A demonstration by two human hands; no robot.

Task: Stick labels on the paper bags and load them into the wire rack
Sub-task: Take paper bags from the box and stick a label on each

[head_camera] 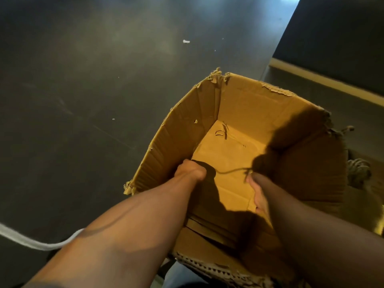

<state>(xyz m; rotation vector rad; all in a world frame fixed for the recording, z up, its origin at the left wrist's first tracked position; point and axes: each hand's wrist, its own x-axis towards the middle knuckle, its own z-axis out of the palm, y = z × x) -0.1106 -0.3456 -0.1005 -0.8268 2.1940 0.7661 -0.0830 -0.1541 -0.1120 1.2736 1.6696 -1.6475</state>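
Dark floor [83,100] surrounding us, we are reaching into a torn brown cardboard box [239,104]; flat brown paper bags [228,154] are lying beneath both hands, long axis running near-to-far. Left hand [192,169] is curling at their left edge, nearer; right hand [256,194] is pinching a thin handle cord [230,171].

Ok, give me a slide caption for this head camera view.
Both hands, left and right, reach into a torn brown cardboard box on a dark floor.

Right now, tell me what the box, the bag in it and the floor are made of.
The box looks like brown corrugated cardboard: fluting shows along its torn near edge, and the rim is ragged. The bag lying flat in it seems to be matte kraft paper, with thin, probably twisted-paper, handles. The floor is dark, smooth and slightly glossy, perhaps sealed concrete or vinyl; I cannot tell which.
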